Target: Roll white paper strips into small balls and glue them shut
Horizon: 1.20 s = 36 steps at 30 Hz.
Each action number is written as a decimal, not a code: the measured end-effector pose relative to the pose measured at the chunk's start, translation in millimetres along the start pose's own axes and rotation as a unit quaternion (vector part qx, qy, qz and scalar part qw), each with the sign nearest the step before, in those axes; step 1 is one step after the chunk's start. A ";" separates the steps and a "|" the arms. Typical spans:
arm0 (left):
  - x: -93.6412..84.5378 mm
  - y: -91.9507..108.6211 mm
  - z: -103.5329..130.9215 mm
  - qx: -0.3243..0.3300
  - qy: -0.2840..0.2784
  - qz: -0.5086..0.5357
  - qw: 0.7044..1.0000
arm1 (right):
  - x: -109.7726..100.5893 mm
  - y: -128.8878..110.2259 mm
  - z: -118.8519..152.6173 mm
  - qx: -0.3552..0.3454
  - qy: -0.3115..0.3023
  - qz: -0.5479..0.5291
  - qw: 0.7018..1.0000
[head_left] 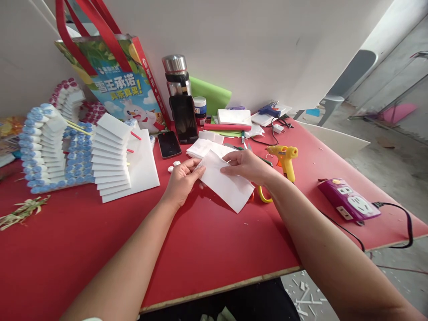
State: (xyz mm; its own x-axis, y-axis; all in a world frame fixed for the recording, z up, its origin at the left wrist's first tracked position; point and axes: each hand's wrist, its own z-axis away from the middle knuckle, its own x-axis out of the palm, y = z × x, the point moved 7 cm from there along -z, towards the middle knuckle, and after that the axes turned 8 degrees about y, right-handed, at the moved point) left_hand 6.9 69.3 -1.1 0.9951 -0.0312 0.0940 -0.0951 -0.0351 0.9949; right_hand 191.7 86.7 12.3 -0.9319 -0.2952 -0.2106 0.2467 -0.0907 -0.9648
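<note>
To the left of the yellow glue gun (286, 157), the left hand (183, 182) and right hand (245, 166) both pinch 1 white sheet (231, 185) over the red tabletop (214, 261). The left thumb lies on the sheet's upper face, while other fingertips of that hand are hidden underneath. Left of the glue gun and nearer the person, 1 yellow loop-shaped handle (265, 197) shows; the sheet and right forearm cover its surroundings. Further left of the glue gun, the sheet partly blocks a white paper pile (199, 148). Both forearms are cut off below. The sheet's long axis slants from far left to near right, its free short end pointing nearer the person than the glue gun.
</note>
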 end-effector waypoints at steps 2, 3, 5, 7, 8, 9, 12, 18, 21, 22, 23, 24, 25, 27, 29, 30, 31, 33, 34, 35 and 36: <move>-1.5 -0.1 -1.8 0.007 0.005 0.018 1.000 | 5.0 0.7 -1.1 -0.011 -0.017 -0.044 0.999; -2.7 -0.7 -2.8 0.006 0.009 0.029 1.000 | 6.3 0.0 -1.3 -0.018 -0.026 -0.072 0.997; -5.8 -2.8 -4.5 -0.006 0.023 0.051 0.998 | 5.8 -2.4 -1.4 -0.034 -0.038 -0.122 0.991; -8.4 -4.2 -5.5 -0.017 0.033 0.070 0.997 | 3.3 -4.3 -1.5 -0.043 -0.040 -0.146 0.988; -9.0 -4.3 -5.6 -0.021 0.034 0.075 0.996 | 1.8 -4.3 -1.9 -0.043 -0.035 -0.148 0.987; -9.1 -3.9 -5.4 -0.023 0.031 0.078 0.996 | 0.5 -3.9 -2.4 -0.041 -0.029 -0.148 0.988; -8.2 -1.6 -4.1 -0.023 0.016 0.076 0.997 | 0.1 -0.5 -4.3 -0.023 -0.014 -0.156 0.987; -11.3 -1.6 -3.5 -0.029 0.021 0.067 0.997 | 6.8 1.1 -4.1 0.007 -0.009 -0.181 0.983; -7.9 -1.5 -2.9 -0.039 -0.009 0.078 0.996 | 5.9 -3.0 -1.4 -0.009 0.006 -0.123 0.992; -6.6 -1.4 -2.4 -0.043 -0.019 0.082 0.996 | 5.4 -4.7 -0.5 -0.019 0.010 -0.096 0.995; -5.2 -1.5 -1.9 -0.050 -0.026 0.081 0.995 | 5.4 -6.5 0.3 -0.030 0.012 -0.068 0.997; -3.8 -2.0 -1.3 -0.058 -0.033 0.075 0.995 | 5.8 -8.3 1.1 -0.041 0.011 -0.041 0.998; -2.4 -2.5 -0.6 -0.066 -0.040 0.064 0.995 | 6.3 -10.1 1.8 -0.052 0.009 -0.018 0.998; 0.8 -3.5 1.1 -0.074 -0.058 0.033 0.995 | 6.9 -13.5 2.9 -0.073 0.009 0.016 0.997; 3.2 -3.8 2.4 -0.074 -0.076 0.009 0.994 | 6.7 -16.4 3.9 -0.087 0.011 0.034 0.996; 3.6 -4.0 2.7 -0.073 -0.081 0.001 0.994 | 6.2 -17.5 4.4 -0.093 0.011 0.039 0.995; 3.4 -4.6 2.8 -0.073 -0.082 -0.004 0.994 | 5.7 -18.4 4.9 -0.097 0.010 0.042 0.994; 1.8 -6.4 1.9 -0.076 -0.077 -0.010 0.994 | 4.4 -19.0 5.8 -0.101 0.004 0.046 0.994; 0.6 -7.4 1.1 -0.077 -0.072 -0.008 0.994 | 3.5 -19.0 6.1 -0.102 0.002 0.049 0.994; -0.4 -8.5 0.2 -0.077 -0.067 -0.006 0.995 | 2.5 -19.1 6.3 -0.103 0.002 0.053 0.993; -1.4 -9.7 -0.8 -0.077 -0.064 -0.004 0.995 | 1.6 -19.4 6.5 -0.106 0.001 0.058 0.993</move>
State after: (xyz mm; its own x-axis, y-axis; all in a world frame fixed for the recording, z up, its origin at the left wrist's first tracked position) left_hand 6.5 70.5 -10.9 0.9834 -0.1581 0.0893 -0.0711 0.1172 0.9906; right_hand 187.2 81.8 31.7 -0.9014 -0.2892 -0.3224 0.2914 0.1458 -0.9454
